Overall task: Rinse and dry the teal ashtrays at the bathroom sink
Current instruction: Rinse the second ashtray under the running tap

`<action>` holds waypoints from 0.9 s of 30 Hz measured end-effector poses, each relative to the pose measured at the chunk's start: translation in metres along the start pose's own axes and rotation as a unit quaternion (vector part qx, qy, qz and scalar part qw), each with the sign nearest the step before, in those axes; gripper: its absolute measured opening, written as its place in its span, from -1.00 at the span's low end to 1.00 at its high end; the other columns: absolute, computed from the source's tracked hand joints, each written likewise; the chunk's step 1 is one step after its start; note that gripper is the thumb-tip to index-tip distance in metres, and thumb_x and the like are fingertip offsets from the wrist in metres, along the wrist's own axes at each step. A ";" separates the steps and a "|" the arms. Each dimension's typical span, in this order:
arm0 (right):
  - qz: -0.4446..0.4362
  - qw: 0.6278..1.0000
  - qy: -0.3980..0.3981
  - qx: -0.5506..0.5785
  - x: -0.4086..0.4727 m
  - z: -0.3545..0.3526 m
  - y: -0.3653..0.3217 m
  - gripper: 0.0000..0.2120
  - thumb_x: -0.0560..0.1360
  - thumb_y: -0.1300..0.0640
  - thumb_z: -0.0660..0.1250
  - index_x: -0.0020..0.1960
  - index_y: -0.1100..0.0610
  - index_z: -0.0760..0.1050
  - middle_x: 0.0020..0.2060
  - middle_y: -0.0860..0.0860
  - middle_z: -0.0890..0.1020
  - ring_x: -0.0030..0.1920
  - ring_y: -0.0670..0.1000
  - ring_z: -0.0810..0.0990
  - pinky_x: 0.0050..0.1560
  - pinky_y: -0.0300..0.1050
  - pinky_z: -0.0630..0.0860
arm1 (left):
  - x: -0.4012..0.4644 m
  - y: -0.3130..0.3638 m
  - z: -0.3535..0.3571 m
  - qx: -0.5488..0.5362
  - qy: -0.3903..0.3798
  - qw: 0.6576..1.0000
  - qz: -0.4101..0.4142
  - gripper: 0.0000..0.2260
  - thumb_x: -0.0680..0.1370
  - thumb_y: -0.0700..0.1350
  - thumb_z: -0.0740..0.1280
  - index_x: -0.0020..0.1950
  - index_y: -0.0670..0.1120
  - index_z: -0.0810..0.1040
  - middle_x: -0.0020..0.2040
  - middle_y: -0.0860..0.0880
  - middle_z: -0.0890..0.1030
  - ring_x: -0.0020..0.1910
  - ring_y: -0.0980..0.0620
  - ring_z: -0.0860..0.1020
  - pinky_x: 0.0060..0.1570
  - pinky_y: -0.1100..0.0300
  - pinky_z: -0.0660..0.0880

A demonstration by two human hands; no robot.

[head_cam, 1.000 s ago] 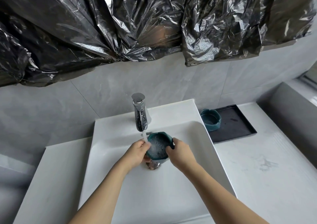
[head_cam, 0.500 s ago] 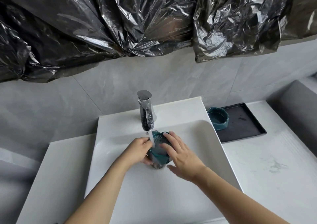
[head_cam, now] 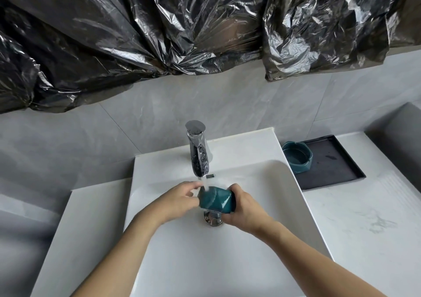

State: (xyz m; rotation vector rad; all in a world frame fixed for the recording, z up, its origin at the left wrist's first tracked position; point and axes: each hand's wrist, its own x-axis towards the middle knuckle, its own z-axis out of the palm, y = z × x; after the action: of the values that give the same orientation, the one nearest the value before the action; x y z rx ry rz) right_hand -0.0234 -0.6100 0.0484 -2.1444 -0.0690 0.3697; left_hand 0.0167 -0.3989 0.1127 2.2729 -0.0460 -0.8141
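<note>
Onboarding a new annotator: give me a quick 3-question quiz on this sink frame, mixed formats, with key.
1. True or false: water from the faucet is running onto the ashtray in the hands.
2. Multiple choice: where is the second ashtray? A) in the sink basin B) on the left end of the black tray C) on the counter left of the sink
3. Fill in: the held ashtray is gripped between the left hand and the ____ hand, above the drain.

Key: 1 true; 2 B; 3 right
</note>
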 end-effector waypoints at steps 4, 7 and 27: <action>0.016 0.997 -0.004 0.081 0.002 0.001 -0.004 -0.60 0.28 0.09 0.48 -0.02 0.07 0.32 -0.28 -0.07 0.50 -0.38 -0.10 0.40 -0.41 -0.30 0.36 | -0.003 -0.005 -0.004 0.063 -0.013 0.996 0.059 -0.37 0.35 0.06 0.45 0.41 0.20 0.40 0.38 0.26 0.41 0.37 0.34 0.35 0.37 0.22 0.36; 0.009 0.994 -0.014 0.107 0.006 -0.001 -0.007 -0.60 0.27 0.12 0.49 -0.04 0.07 0.33 -0.28 -0.07 0.48 -0.37 -0.10 0.38 -0.39 -0.28 0.36 | -0.004 0.006 0.001 0.055 -0.002 0.992 0.112 -0.47 0.39 -0.10 0.50 0.33 0.08 0.48 0.31 0.23 0.47 0.24 0.42 0.41 0.20 0.51 0.33; -0.032 0.999 0.011 0.021 0.011 -0.014 -0.019 -0.58 0.26 0.06 0.50 0.05 0.00 0.41 -0.22 -0.14 0.53 -0.26 -0.13 0.49 -0.27 -0.26 0.44 | 0.000 -0.008 0.015 -0.004 0.078 0.993 0.093 -0.57 0.34 -0.07 0.47 0.16 0.16 0.48 0.06 0.10 0.62 0.05 0.14 0.60 0.12 0.07 0.57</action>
State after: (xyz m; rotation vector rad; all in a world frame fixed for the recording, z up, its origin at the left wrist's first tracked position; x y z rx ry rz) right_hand -0.0072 -0.6086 0.0691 -2.0984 -0.1163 0.3084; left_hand 0.0072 -0.4025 0.0995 2.2766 -0.1784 -0.5381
